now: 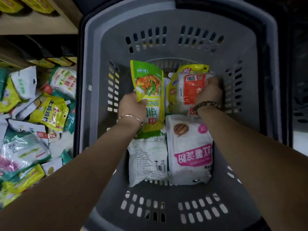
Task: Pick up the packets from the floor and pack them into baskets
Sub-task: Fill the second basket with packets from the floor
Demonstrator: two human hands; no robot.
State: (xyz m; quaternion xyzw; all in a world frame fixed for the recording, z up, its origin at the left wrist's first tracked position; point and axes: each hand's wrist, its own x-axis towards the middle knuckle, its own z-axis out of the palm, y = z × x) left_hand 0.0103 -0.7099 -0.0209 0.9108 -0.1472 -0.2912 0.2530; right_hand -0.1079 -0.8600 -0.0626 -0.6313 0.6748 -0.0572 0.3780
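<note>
Both of my arms reach down into a grey slotted basket (176,17). My left hand (131,106) grips a yellow-green pouch (148,84) by its left edge and holds it upright near the basket's far left. My right hand (209,92) grips a clear packet with an orange-red label (191,90), which leans against a yellow pouch (173,90) at the far right. A white packet with a barcode (148,159) and a white packet with a pink label (190,150) lie flat on the basket's near floor.
Several packets, yellow, green and white, lie heaped on the floor (33,117) left of the basket. A wooden shelf (33,24) with more yellow packets stands at the upper left. A dark object borders the basket on the right.
</note>
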